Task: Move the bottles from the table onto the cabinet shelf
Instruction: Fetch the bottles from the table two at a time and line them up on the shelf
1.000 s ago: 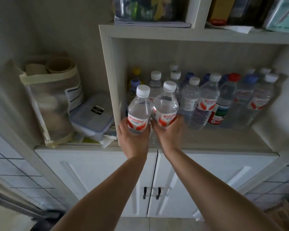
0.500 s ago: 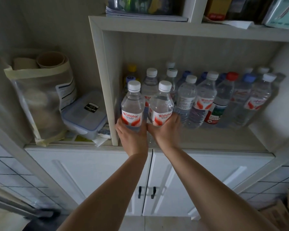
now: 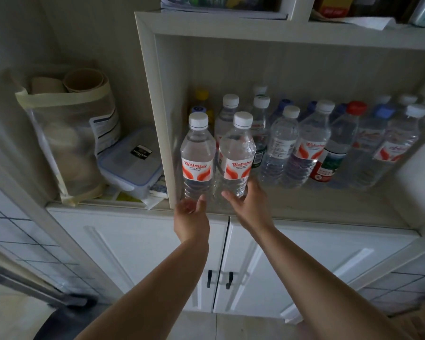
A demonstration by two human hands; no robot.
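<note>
Two clear water bottles with white caps and red-and-white labels stand side by side at the front left of the cabinet shelf (image 3: pixel 304 203). My left hand (image 3: pixel 192 217) hovers just below the left bottle (image 3: pixel 198 155), fingers relaxed, holding nothing. My right hand (image 3: pixel 252 207) is spread loosely at the base of the right bottle (image 3: pixel 237 155), with the thumb on its left and the fingers on its right. I cannot tell whether it still touches the bottle. Behind and to the right, several more bottles (image 3: pixel 309 148) fill the shelf in rows.
A lidded plastic box (image 3: pixel 130 165) and a bag of paper rolls (image 3: pixel 66 133) sit in the open bay left of the shelf's side panel (image 3: pixel 161 123). White cabinet doors with black handles (image 3: pixel 219 279) are below. Another loaded shelf (image 3: pixel 280 23) is above.
Both hands carried the two bottles forward onto the shelf's front left, set them down and let go. The hands have now drawn back slightly below the bottles.
</note>
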